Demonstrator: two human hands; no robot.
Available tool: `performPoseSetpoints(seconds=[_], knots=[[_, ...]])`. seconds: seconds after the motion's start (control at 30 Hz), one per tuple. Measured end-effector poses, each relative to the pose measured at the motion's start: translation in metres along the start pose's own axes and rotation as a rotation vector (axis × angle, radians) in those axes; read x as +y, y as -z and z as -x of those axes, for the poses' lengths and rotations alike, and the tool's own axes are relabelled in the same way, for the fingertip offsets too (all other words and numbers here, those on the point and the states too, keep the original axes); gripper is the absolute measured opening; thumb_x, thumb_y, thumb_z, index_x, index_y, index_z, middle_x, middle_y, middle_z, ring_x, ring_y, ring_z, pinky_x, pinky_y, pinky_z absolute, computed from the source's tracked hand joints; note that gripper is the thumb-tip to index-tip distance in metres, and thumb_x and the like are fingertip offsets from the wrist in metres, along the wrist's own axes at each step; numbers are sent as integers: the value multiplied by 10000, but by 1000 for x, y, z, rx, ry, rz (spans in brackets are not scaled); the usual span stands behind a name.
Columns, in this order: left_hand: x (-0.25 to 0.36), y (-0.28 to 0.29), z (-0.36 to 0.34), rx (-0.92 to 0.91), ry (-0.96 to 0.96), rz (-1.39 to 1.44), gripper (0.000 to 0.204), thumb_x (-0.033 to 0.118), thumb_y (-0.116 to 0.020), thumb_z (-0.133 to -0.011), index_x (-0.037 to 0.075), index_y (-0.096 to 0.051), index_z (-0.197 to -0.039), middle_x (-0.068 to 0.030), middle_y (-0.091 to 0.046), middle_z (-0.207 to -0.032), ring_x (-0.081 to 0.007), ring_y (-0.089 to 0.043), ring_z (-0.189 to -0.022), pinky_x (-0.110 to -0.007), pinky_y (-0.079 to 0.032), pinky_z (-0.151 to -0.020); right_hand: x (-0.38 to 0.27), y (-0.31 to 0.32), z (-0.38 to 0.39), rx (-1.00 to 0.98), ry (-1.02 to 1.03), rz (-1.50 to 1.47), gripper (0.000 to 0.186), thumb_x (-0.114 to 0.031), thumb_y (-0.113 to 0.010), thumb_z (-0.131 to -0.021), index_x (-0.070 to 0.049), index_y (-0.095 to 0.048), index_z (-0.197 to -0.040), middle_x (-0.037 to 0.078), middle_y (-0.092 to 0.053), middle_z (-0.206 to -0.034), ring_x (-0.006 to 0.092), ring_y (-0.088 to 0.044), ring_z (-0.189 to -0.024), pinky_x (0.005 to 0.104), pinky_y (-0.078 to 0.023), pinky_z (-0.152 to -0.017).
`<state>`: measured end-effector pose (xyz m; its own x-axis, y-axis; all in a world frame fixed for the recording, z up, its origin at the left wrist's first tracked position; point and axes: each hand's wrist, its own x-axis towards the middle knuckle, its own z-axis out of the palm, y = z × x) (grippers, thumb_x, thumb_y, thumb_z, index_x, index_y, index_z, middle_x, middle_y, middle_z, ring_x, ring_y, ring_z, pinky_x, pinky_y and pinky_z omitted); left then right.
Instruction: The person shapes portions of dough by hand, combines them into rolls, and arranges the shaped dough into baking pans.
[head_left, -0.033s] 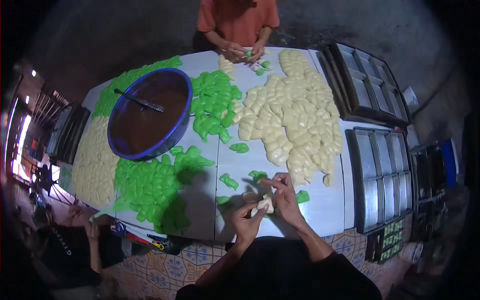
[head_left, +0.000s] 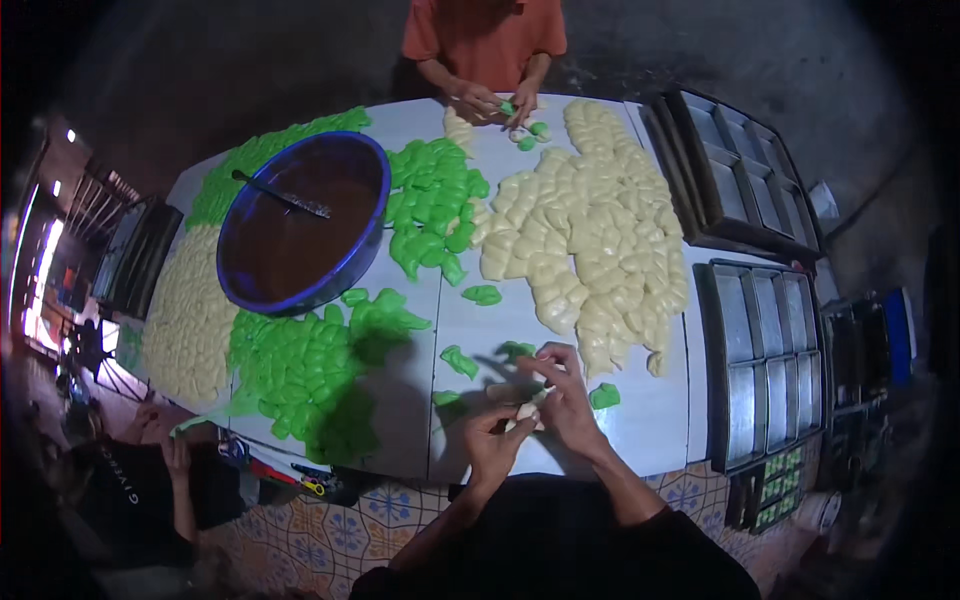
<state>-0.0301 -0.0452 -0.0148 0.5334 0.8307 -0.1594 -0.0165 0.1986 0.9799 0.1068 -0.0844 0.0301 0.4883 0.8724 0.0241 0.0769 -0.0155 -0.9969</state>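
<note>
My left hand (head_left: 490, 445) is closed around a small cream dough piece (head_left: 525, 413) near the table's front edge. My right hand (head_left: 570, 405) bends over the same piece with its fingertips on it, the index finger raised a little; what lies under them is partly hidden. Loose green dough pieces (head_left: 458, 362) lie around both hands, one (head_left: 605, 395) just right of my right hand. Beyond them spreads a mass of cream dough lumps (head_left: 580, 230), with green lumps (head_left: 300, 370) to the left.
A blue tub (head_left: 345, 260) of brown liquid holds a dark-handled utensil (head_left: 255, 186). Divided metal trays (head_left: 765, 360) line the right side, more (head_left: 750, 160) stacked behind. A person in orange (head_left: 485, 45) handles dough opposite; another in black (head_left: 130, 500) works at my left.
My right hand's fingers have shifted slightly over the cream piece, covering it differently. The hands opposite have moved a little, and the whole view is slightly shifted.
</note>
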Motion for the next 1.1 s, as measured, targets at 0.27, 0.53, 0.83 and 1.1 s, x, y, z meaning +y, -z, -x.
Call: performPoseSetpoints(seconds=[0.27, 0.53, 0.83, 1.1], knots=[[27, 46, -53, -559, 256, 1468, 1063, 746, -559, -679, -56, -326, -1337, -192, -426, -1328, -322, -434, -1217, -442, -368, -1006, 31, -16, -36, -631, -78, -545, 1160, -481, -754, -745, -132, 72, -1480, 135, -393, -1319, 291, -453, -1200, 457, -386, -987], [153, 253, -305, 297, -5, -818, 928, 750, -179, -875, -36, -640, -1053, -133, -663, -906, -249, -650, -795, -367, -496, -721, 35, -33, -53, -399, -111, -548, 1177, -484, -805, -668, -218, -25, -1508, 87, -288, -1395, 209, -404, -1118, 380, -435, -906], [138, 206, -282, 92, 57, -492, 1003, 798, -102, -835, -6, -695, -927, -69, -605, -689, -130, -551, -641, -305, -454, -588, 69, -33, -60, -196, -83, -607, 762, -244, -643, -892, -81, -195, -1487, 98, -408, -1371, 144, -495, -1031, 242, -464, -779], [73, 49, -105, -199, 398, 641, 857, 666, -299, -919, -32, -305, -1417, -93, -563, -1170, -225, -514, -1164, -386, -374, -1016, 47, -45, -62, -75, -572, -682, 320, -166, -569, -934, -1, -552, -1207, 77, -569, -1109, 128, -523, -868, 282, -435, -792]])
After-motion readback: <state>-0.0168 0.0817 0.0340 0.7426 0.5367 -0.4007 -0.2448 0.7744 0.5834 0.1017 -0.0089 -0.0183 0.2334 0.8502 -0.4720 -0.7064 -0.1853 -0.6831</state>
